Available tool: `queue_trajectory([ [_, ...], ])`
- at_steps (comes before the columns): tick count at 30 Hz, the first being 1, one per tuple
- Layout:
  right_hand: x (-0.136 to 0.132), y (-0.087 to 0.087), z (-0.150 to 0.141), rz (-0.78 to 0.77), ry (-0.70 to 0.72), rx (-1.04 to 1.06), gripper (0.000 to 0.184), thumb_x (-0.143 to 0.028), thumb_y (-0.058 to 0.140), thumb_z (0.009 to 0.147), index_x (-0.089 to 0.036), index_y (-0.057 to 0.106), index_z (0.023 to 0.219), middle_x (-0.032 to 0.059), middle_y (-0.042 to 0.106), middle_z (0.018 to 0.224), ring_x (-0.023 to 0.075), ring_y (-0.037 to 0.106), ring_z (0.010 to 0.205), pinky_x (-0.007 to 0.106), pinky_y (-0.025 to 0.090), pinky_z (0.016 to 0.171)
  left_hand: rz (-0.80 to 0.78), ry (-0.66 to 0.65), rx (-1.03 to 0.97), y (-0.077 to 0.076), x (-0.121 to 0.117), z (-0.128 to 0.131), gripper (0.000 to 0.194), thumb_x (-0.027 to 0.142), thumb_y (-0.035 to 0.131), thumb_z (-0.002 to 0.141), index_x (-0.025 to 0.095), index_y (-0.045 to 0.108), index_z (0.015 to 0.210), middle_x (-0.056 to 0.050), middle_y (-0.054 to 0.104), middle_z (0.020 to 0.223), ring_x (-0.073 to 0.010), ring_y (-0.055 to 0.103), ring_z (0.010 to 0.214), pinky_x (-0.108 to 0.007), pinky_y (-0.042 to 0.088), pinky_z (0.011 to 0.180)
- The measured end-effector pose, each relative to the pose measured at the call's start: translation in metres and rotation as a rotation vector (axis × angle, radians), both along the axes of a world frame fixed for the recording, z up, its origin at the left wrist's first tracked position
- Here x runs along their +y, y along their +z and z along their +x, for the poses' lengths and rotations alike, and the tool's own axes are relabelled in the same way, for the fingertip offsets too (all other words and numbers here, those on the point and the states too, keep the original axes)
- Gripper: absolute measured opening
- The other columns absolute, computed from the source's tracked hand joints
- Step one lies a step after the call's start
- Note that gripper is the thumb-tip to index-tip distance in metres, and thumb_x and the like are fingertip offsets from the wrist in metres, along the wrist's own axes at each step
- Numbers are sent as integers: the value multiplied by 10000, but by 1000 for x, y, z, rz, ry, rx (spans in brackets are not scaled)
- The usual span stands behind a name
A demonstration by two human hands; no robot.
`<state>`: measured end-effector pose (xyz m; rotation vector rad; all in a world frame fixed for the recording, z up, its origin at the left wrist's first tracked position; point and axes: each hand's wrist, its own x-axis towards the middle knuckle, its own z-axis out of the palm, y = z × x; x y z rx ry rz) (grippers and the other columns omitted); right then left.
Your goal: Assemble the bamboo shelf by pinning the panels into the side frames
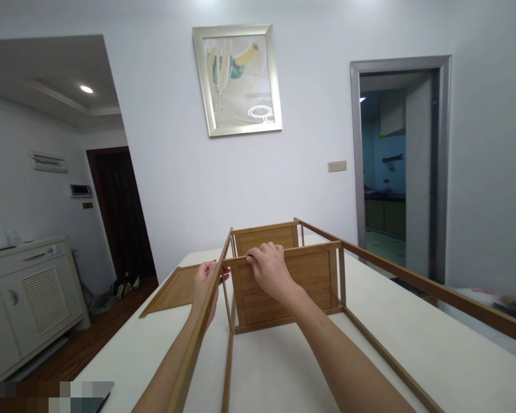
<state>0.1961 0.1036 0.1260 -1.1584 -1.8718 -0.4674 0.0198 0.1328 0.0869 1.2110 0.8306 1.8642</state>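
A wooden shelf frame lies on its side on a white table, its long rails running toward me. Two brown panels cross it: a nearer shelf panel and a farther panel, both standing on edge. My right hand is closed over the top edge of the nearer panel, close to its left end. At the left rail, where that panel meets it, my left hand has its fingers bent together. The rail hides part of these fingers, and whatever is between them cannot be made out.
Another wooden panel lies flat on the white table, left of the frame. A wall with a framed picture rises behind. A doorway is at right, and a white cabinet stands at left.
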Motion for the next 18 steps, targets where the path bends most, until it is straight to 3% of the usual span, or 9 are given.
queue_trajectory([
  [18, -1, 3, 0, -30, 40, 19, 186, -223, 499, 973, -211, 677, 919, 47, 608, 848, 190, 474, 842, 335, 278, 785, -9, -26, 22, 4, -3, -1, 352, 497, 686, 759, 168, 572, 808, -10, 662, 744, -161, 671, 684, -329, 558, 675],
])
